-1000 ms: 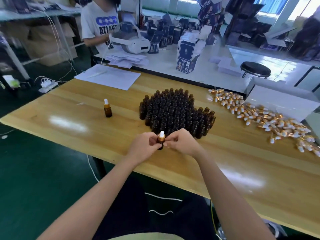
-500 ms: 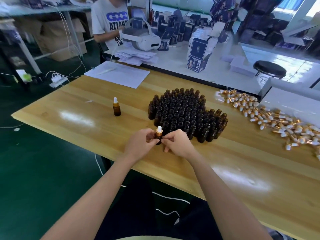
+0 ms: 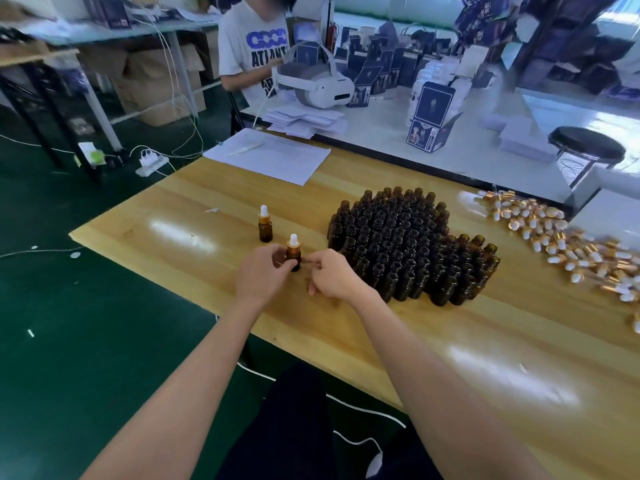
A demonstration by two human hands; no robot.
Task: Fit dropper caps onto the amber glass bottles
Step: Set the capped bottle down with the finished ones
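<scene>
At the far left a white power strip (image 3: 149, 162) lies on the green floor; nearer the middle a sheet of paper (image 3: 273, 157) sits on the far corner of the wooden table (image 3: 450, 341); just in front of it a finished bottle (image 3: 265, 226) with a white-bulbed dropper cap stands alone, upright, apart from both hands.

Just right of and nearer than that one, the held bottle (image 3: 293, 252) stands upright with its dropper cap already on, gold collar and white bulb clear above the fingers; the left hand (image 3: 261, 277) comes at it from the left and holds it, thumb and fingers curled narrowly round the amber body below the collar; whether its base rests on the wood I cannot tell.

The right hand (image 3: 334, 277) lies on the bottle's other side, fingers loosely bent, its fingertips (image 3: 309, 260) pointing at the glass and just beside it; whether they touch or pinch it is too blurred to tell.

Right of the hands a dense cluster of open amber bottles (image 3: 412, 244) stands upright, uncapped; further right the loose dropper caps (image 3: 561, 242) lie scattered in a band toward the table's right edge.
</scene>
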